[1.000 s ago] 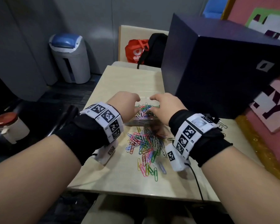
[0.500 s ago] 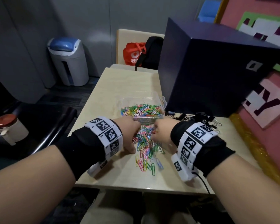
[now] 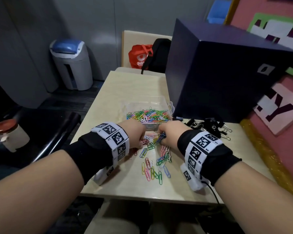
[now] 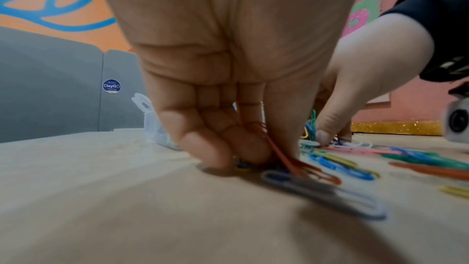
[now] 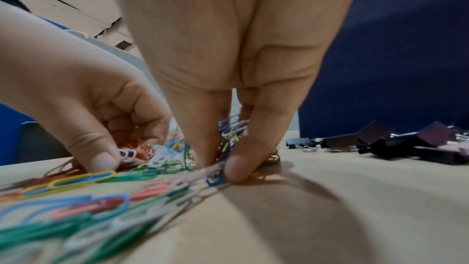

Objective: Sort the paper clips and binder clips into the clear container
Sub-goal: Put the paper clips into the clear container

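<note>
Both hands clenched on paper clips (image 3: 152,144) off the surface; clear container (image 3: 149,105) at 12 o'clock, left hand (image 3: 134,134) and right hand (image 3: 172,135) equally near.

an office or classroom corner (hard to say which): grey partition (image 3: 24,48), bin (image 3: 73,65), pink display board (image 3: 269,92).

Left hand (image 4: 228,63) fingers pinching orange, perhaps red, paper clips (image 4: 299,166), right hand (image 4: 360,79) beside, table (image 4: 114,198)

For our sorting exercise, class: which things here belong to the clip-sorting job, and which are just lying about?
Job: loose paper clips; binder clips; clear container; left hand and right hand, each pinching paper clips.

Lying about: dark box; bin; red bag; black backpack; jar.
</note>
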`<state>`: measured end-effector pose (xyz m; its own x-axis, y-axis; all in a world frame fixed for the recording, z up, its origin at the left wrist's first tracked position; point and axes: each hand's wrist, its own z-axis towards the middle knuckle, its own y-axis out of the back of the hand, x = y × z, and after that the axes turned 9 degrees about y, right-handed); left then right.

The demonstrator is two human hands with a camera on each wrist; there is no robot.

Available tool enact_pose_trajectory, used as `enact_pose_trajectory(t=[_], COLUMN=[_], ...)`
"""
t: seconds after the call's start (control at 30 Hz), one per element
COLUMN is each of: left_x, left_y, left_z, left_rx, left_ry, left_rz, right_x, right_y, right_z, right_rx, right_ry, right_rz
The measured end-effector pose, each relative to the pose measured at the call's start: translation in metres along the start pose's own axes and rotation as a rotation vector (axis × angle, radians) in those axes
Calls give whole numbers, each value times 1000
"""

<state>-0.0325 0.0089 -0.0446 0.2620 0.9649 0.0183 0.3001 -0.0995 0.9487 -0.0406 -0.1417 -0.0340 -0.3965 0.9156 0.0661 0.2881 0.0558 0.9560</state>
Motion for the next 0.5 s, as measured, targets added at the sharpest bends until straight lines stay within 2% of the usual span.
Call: enact_pose_trajectory(t=[0.27,0.5], left_x=[8,24], left_y=[18,44], left_z=[0,8], left_rx=[-99,-342], left_ry=[-20,41], left_rz=[-76,-299], right_x=[-11,-15], right_y=[24,33], right_z=[2,27], right_rx=[-161,-465], right_ry=[-19,-49], right_rz=[157,438])
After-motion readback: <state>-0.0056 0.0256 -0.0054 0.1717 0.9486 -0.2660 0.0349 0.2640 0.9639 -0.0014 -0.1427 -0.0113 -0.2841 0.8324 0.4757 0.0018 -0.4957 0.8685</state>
